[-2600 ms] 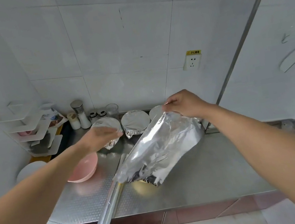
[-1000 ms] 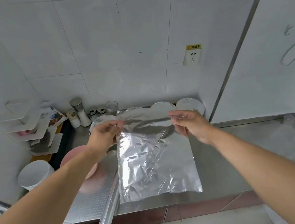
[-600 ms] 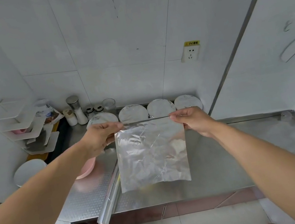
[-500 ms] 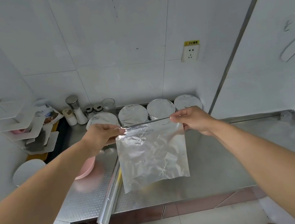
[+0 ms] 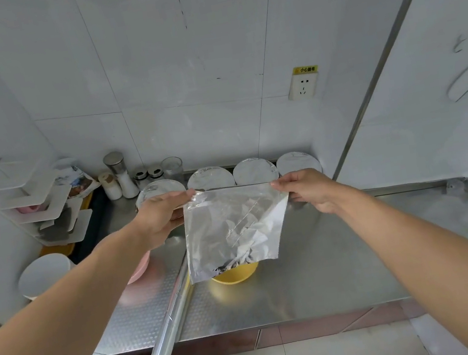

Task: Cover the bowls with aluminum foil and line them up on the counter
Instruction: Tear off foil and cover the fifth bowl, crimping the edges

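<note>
Both hands — left hand (image 5: 160, 218), right hand (image 5: 307, 192) — pinch the foil sheet (image 5: 232, 230) by its top corners; it should be lowered centred over the yellow bowl (image 5: 237, 273) — taut.

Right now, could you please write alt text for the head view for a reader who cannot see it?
Two hands, left hand and right hand, pinch a foil sheet by its top corners above a yellow bowl on a steel counter. Four foil-covered bowls line the back wall.

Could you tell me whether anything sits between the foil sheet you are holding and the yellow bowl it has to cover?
Nothing visible does. Both hands, left and right, hold the foil sheet by its top corners, and it hangs over the yellow bowl. The foil roll lies left of the bowl.
</note>
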`<state>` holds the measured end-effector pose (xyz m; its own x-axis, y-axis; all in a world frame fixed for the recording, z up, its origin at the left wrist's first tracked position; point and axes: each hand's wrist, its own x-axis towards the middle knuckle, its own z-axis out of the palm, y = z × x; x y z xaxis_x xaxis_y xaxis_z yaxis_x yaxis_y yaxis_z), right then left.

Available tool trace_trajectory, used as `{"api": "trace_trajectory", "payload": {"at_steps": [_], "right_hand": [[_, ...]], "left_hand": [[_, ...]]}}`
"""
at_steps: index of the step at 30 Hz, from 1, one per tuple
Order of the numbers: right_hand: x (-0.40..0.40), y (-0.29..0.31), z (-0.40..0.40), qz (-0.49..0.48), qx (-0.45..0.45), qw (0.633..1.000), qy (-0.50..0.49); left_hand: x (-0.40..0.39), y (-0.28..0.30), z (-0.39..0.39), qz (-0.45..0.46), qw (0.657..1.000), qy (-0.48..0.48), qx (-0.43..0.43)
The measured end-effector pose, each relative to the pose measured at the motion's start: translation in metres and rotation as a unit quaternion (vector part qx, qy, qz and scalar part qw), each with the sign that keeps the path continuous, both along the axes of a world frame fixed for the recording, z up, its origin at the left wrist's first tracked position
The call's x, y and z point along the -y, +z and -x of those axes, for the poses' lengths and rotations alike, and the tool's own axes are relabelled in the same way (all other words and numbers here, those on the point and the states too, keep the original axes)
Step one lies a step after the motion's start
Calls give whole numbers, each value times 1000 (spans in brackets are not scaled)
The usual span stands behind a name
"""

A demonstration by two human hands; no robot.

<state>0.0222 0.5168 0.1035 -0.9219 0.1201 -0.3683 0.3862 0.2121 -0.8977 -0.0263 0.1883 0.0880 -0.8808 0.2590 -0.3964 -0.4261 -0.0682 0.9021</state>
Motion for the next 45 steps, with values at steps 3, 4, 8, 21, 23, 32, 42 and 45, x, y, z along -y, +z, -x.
{"api": "trace_trajectory", "payload": {"at_steps": [3,4,8,21,23,32,42,45], "right_hand": [[2,0,-1,40,9,999,-1],[3,0,-1,43,7,999,-1],[4,-1,-3,57,5,998,-4],[10,2,-7,66,-17,997,-21],[9,0,-7,67,-16,997,-24],[11,-6,-5,58,1,998,-9],[36,13,3,-148,-46,975,156],[73,17,4,-148,-71,963,214]], "left_hand": [[-6,2,-1,0,999,32,-6],[-8,3,-2,4,999,37,-8],[-9,5,-2,25,999,47,-8],[-10,1,-9,26,999,2,19],[-8,0,-10,30,999,-6,13],[-6,1,-13,11,1000,17,5],[-11,11,-14,125,989,-48,-68],[-22,22,-18,177,974,-91,-106]]}}
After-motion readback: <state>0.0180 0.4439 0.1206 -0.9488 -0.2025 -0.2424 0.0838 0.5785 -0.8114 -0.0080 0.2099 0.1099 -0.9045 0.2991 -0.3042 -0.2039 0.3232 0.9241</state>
